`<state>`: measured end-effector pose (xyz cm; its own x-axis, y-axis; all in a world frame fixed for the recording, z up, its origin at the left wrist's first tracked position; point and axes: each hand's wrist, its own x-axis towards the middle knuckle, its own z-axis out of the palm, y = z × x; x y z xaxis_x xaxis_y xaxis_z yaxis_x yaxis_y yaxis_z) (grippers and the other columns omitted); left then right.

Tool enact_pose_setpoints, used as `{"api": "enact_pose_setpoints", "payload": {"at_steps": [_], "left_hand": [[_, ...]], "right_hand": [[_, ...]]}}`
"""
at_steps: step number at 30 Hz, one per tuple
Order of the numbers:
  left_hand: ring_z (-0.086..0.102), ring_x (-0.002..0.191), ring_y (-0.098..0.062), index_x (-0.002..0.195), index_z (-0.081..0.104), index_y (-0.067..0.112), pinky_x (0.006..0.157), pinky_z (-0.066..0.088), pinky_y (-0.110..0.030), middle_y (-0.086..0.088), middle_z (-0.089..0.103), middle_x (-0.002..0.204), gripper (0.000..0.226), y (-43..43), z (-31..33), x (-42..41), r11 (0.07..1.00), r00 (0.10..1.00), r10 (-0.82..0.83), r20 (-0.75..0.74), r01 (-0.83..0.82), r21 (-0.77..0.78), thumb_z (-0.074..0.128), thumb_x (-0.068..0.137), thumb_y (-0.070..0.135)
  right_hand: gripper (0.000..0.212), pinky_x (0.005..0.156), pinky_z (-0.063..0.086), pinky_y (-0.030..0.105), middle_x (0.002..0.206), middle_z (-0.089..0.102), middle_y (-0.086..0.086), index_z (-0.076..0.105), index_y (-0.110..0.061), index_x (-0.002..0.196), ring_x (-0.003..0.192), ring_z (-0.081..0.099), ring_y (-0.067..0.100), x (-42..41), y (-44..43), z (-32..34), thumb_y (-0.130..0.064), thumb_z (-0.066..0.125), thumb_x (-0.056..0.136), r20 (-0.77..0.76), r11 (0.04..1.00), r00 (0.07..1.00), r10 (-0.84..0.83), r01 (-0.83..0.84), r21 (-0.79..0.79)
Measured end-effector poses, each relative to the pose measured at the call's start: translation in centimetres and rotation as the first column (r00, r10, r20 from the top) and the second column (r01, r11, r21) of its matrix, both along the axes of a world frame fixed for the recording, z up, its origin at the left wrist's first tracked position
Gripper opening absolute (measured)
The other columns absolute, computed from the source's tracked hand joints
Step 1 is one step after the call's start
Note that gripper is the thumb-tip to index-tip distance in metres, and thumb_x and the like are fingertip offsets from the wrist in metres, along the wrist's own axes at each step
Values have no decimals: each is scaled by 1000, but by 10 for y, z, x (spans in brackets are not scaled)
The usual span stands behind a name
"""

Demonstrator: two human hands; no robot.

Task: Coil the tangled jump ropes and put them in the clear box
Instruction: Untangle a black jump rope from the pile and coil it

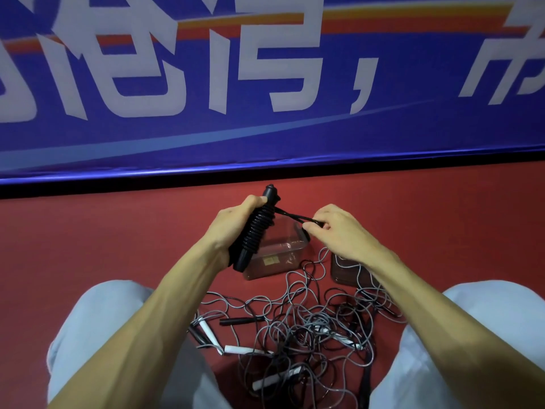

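One coiled rope (256,229), clasped in left hand (231,224), half-hides clear box (284,256); right hand (339,231) pinches its end.

Two hands show, the left hand (236,219) and the right hand (339,231), and between them is one black jump rope (259,228) wound into a single bundle. On the floor there is one clear box (290,249), one brownish lid (343,271) and one tangled heap of grey and black cords (309,326). In that heap at least three white handles (240,349) and one black handle (240,321) can be counted, but how many ropes it holds cannot be told.
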<state>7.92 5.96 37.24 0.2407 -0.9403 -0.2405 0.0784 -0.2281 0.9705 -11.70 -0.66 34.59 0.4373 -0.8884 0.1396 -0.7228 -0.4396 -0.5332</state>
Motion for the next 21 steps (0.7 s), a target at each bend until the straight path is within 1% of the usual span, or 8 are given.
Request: {"api": "enact_pose_setpoints", "payload": {"at_steps": [3, 6, 8, 10, 13, 17, 19, 21], "left_hand": [[56, 55, -20, 77, 71, 9, 57, 46, -31, -7, 68, 66, 33, 1, 3, -2, 1000, 1000, -3, -15, 3, -2, 64, 84, 40], [56, 54, -18, 78, 71, 10, 53, 46, -28, -5, 68, 65, 32, 2, 3, -4, 999, 999, -37, 10, 36, 4, 65, 84, 41], [56, 54, -18, 81, 70, 10, 52, 47, -27, -5, 68, 67, 32, 4, 4, -3, 999, 999, -48, 9, 48, 0, 64, 84, 42], [57, 55, -18, 82, 70, 10, 53, 48, -28, -5, 69, 68, 31, 5, 6, -2, 999, 999, -44, 3, 44, -6, 65, 85, 41], [57, 56, -19, 81, 70, 11, 55, 47, -29, -6, 69, 67, 28, 6, 5, -2, 999, 999, -37, 11, 37, -32, 66, 85, 38], [58, 56, -18, 80, 69, 11, 56, 48, -29, -6, 69, 66, 28, 5, 7, 0, 999, 1000, 8, 15, -7, -47, 66, 86, 38], [59, 56, -18, 80, 69, 10, 54, 48, -27, -7, 69, 67, 28, 4, 7, 3, 998, 999, 35, 4, -35, -43, 67, 85, 38], [59, 59, -18, 83, 71, 10, 53, 48, -26, -7, 70, 71, 28, 2, 6, 4, 997, 998, 57, -4, -57, -44, 68, 84, 38]], "right_hand": [[27, 94, 42, 37, 101, 68, 0, 76, -13, 76, 99, 59, 17, -2, -4, 7, -19, 55, 92, 248, 986, 968, -40, -2, 167], [21, 105, 40, 41, 98, 73, -2, 78, -13, 82, 101, 60, 13, -4, -8, 6, -5, 59, 84, 424, 947, 897, -127, -18, 321], [27, 108, 40, 39, 99, 73, -1, 77, -15, 88, 104, 62, 14, -4, -8, 7, 5, 59, 81, 436, 934, 891, -130, -37, 354], [30, 101, 42, 38, 91, 74, 0, 75, -20, 80, 100, 64, 17, -5, -7, 8, 5, 60, 80, 381, 946, 921, -85, -46, 321], [18, 84, 51, 39, 73, 74, 3, 73, -18, 66, 77, 68, 16, -5, -5, 5, -16, 61, 79, 254, 973, 964, -80, 20, 228], [36, 61, 43, 26, 58, 67, 1, 67, -17, 54, 53, 56, 12, -6, -1, 5, -31, 52, 82, 112, 959, 984, -142, 109, 261], [36, 64, 44, 29, 60, 66, 1, 69, -16, 55, 59, 56, 13, -5, -2, 5, -29, 56, 86, 191, 957, 970, -150, 94, 275], [28, 78, 50, 36, 71, 70, 9, 73, -11, 64, 73, 62, 21, -4, -1, 5, -18, 63, 89, 465, 929, 867, -179, -7, 369]]}}
